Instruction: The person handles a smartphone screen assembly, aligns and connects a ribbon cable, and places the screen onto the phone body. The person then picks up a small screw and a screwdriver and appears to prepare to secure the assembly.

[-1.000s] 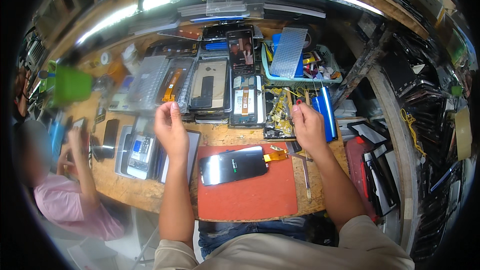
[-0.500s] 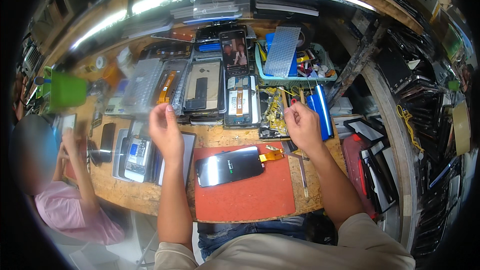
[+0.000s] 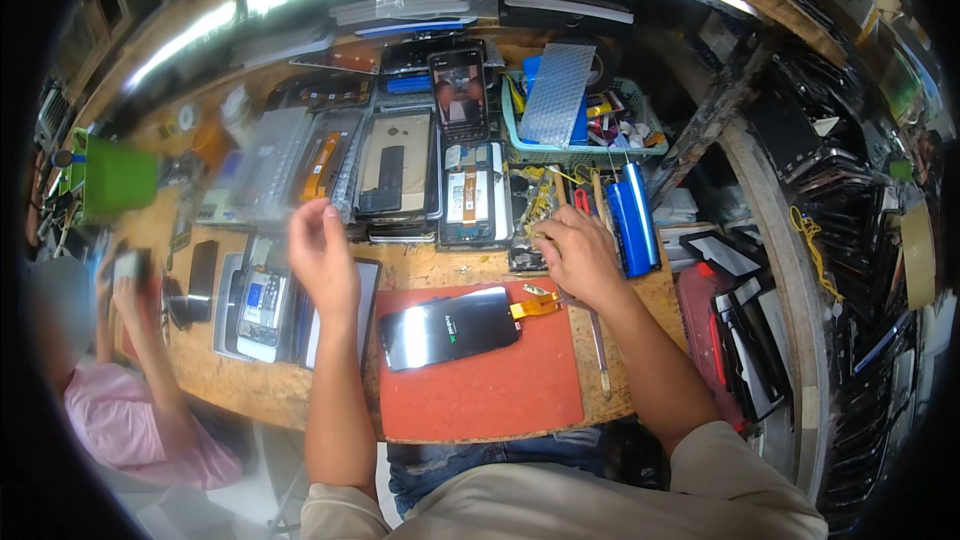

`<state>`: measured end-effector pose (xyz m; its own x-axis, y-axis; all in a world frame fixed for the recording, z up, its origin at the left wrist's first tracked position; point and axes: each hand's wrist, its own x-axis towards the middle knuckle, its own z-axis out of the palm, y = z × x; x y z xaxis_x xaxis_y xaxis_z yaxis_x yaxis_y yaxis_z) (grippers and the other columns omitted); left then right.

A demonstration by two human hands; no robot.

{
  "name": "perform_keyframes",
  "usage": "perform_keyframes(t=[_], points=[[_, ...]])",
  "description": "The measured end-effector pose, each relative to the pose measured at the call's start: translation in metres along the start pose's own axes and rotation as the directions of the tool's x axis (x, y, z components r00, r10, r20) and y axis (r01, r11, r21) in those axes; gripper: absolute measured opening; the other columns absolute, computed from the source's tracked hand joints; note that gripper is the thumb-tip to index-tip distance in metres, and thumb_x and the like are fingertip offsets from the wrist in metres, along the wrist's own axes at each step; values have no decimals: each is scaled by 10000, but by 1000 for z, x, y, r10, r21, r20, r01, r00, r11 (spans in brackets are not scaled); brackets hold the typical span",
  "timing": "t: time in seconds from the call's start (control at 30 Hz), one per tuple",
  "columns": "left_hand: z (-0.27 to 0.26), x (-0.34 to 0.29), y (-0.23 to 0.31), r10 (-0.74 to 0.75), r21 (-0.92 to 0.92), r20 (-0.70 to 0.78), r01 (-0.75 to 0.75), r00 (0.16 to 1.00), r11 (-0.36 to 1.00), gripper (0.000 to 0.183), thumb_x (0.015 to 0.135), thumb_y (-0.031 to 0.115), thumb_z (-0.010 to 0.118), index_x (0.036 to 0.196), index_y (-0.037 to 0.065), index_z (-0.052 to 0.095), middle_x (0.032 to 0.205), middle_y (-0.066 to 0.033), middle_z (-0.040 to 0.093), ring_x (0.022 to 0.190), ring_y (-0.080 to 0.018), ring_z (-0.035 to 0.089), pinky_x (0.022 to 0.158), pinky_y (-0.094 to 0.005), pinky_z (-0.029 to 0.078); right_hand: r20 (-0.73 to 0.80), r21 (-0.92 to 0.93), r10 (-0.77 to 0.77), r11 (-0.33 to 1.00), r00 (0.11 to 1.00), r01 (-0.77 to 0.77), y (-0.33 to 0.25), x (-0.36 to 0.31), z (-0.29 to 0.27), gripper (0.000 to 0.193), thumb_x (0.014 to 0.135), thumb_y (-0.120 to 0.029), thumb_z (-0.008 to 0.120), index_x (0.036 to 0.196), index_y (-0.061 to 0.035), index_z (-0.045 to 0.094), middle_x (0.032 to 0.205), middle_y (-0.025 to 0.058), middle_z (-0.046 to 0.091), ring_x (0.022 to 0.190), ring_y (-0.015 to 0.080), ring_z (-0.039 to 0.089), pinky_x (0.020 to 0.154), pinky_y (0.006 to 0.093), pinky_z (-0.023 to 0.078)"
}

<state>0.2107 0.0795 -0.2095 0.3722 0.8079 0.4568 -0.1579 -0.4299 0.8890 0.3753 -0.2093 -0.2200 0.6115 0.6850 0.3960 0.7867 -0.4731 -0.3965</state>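
My left hand (image 3: 325,260) is raised above the bench's left middle, its fingers bent toward the thumb; whatever they may pinch is too small to see. Over a tray of tangled yellow bits (image 3: 530,210), my right hand (image 3: 582,252) reaches down with fingers drawn together, and its fingertips hide what they touch. Between my forearms, a black phone screen (image 3: 450,328) lies lit on an orange-red mat (image 3: 485,400). Its orange flex cable (image 3: 537,307) sticks out to the right, below my right hand. Beside the mat lies a thin brush-like tool (image 3: 602,370).
Behind the mat stand stacked phone parts (image 3: 400,165) and a propped-up phone (image 3: 460,90). A pale green basket (image 3: 585,152) and blue cylinders (image 3: 637,220) are at the right back. An opened phone (image 3: 262,310) lies left. Another person (image 3: 150,410) handles a device at far left.
My right hand has moved left and down, from beside the pliers-like handles to the tray's yellow bits. My left hand stays raised, slightly more left. The other person's hands have shifted lower.
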Motion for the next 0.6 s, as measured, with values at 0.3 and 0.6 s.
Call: perform_keyframes(t=[0.3, 0.6], points=[[-1, 2, -4, 0, -14, -7, 0, 1000, 1000, 169, 1079, 109, 635, 1196, -11, 654, 1079, -49, 655, 1002, -126, 597, 926, -289, 491, -224, 268, 144, 960, 964, -81, 3, 5, 0, 117, 1042, -129, 626, 1010, -17, 620, 941, 194, 678, 856, 437, 671, 728, 497, 523], [-1, 0, 2, -22, -11, 5, 22, 1000, 1000, 170, 1080, 100, 624, 1209, -11, 642, 1083, -48, 649, 1003, -123, 592, 923, -286, 486, -245, 368, 255, 917, 935, -153, 0, 5, -2, 265, 1054, -216, 680, 899, -15, 603, 732, 150, 626, 635, 314, 616, 591, 437, 463]])
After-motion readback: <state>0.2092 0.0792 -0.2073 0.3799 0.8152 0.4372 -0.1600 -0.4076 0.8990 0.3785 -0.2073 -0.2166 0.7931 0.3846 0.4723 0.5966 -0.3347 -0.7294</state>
